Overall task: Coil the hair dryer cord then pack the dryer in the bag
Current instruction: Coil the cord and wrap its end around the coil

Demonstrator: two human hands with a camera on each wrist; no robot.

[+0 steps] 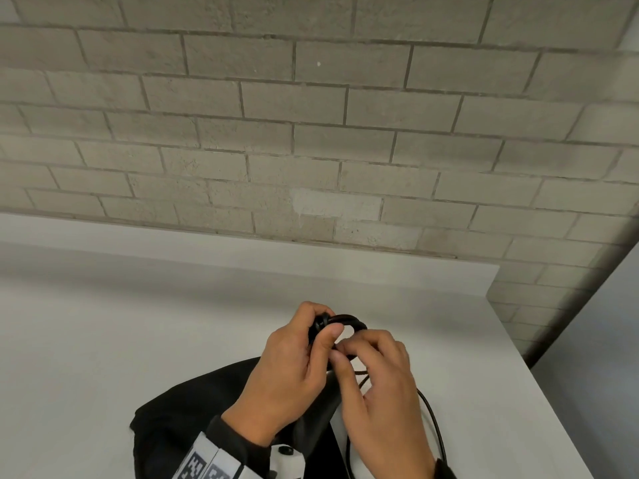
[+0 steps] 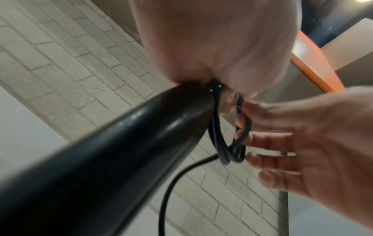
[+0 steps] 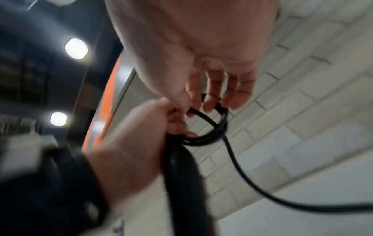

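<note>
My left hand [image 1: 320, 340] grips the end of the black hair dryer handle [image 2: 121, 151] and clamps several small loops of the black cord [image 1: 349, 319] against it. Thumb and forefinger of my right hand [image 1: 345, 354] pinch the cord at the loops, while its other fingers [image 2: 268, 140] lie fairly straight along them. The loose cord [image 3: 242, 175] trails down to the right from the coil. A black bag [image 1: 179, 420] lies on the table under my hands. The dryer's body is hidden beneath my left hand and wrist.
The white table [image 1: 138, 323] runs back to a grey brick wall [image 1: 311, 133]. Its right edge [image 1: 539, 375] drops off close to my right hand. The trailing cord [image 1: 432, 420] hangs down near my right wrist.
</note>
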